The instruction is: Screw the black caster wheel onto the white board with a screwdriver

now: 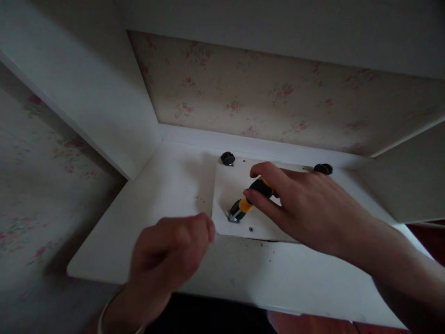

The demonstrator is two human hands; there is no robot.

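Note:
My right hand (295, 199) is wrapped round the black and yellow handle of a screwdriver (246, 204). The tool slants down to the left, its metal end at the near-left corner of a white board (222, 190), beside a black caster. Just left of the board my left hand (174, 246) is held closed, its fingers curled and slightly blurred; whatever it may hold is hidden. Two more black casters stand at the board's far corners, one at the left (227, 158) and one at the right (323, 169). A small screw (251, 229) shows near the board's front edge.
The board lies on a white desktop (167, 185) with small dark specks. White panels rise at the left (83, 83) and right (413, 171), with floral wallpaper (236, 88) behind. Reddish flooring (313, 323) shows below the desk's front edge.

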